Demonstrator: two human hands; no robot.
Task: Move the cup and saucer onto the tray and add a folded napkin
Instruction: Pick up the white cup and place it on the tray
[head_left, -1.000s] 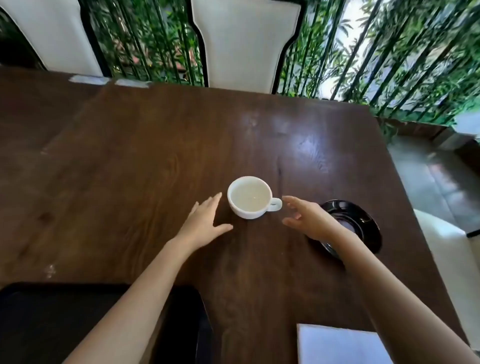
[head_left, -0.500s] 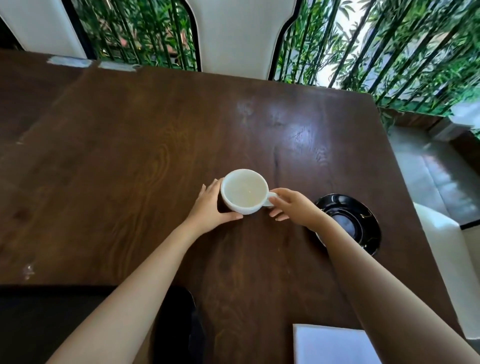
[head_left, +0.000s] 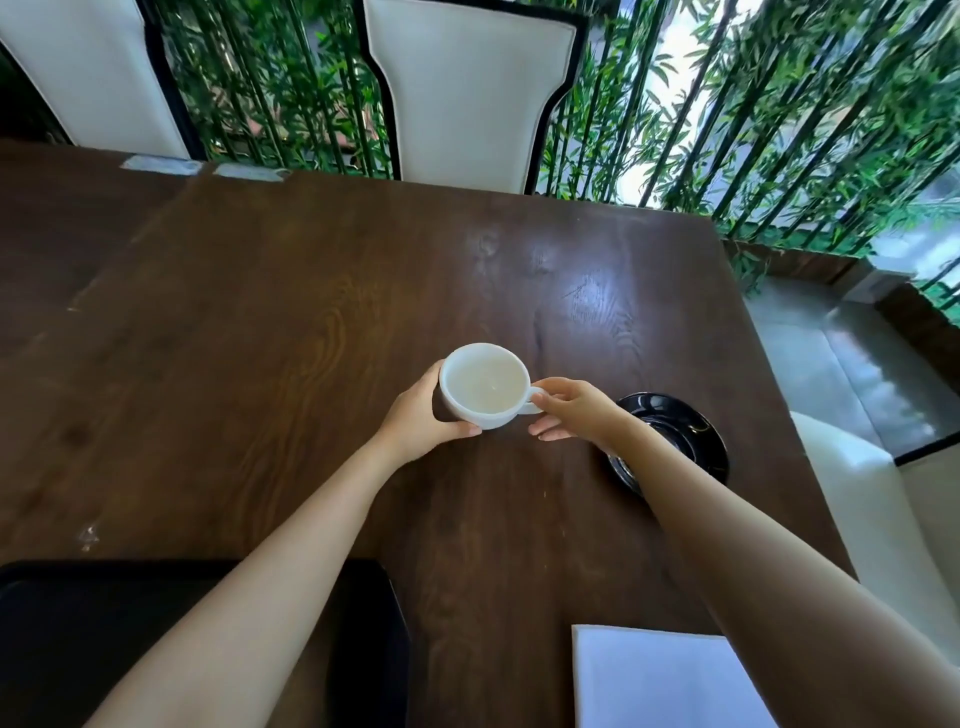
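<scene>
Black round saucer (head_left: 691, 431) right, black tray (head_left: 374, 639) near; left hand (head_left: 415, 421) and right hand (head_left: 576, 405) grip white ceramic cup (head_left: 485, 387) above dark wooden counter (head_left: 260, 338).

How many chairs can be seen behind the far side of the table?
2. One white chair stands behind the middle of the far edge of the table. The other chair is at the far left, cut off by the picture edge. More may be outside the view.

The right forearm hides part of the saucer (head_left: 691, 426) (near side); the frame's edge crops the napkin (head_left: 654, 680).
</scene>
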